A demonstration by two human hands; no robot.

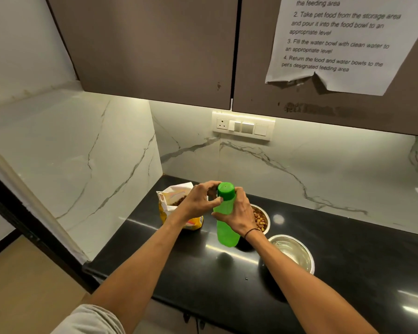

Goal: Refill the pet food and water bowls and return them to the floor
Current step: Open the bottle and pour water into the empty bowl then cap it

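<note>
I hold a green water bottle (pixel 225 231) upright just above the black counter (pixel 348 273). My right hand (pixel 239 214) is wrapped around its upper body. My left hand (pixel 200 201) has its fingers on the green cap (pixel 225 190). Behind my right hand stands a steel bowl (pixel 263 216) holding brown kibble. A second steel bowl (pixel 293 253) sits nearer to me on the right, with clear water in it. An open yellow and white pet food bag (pixel 176 201) stands behind my left hand.
Marble walls close the counter's left side and back. Brown upper cabinets (pixel 155 49) hang overhead, one bearing a printed instruction sheet (pixel 343 39). A switch and socket panel (pixel 243 126) is on the back wall. The counter's front edge runs below my forearms.
</note>
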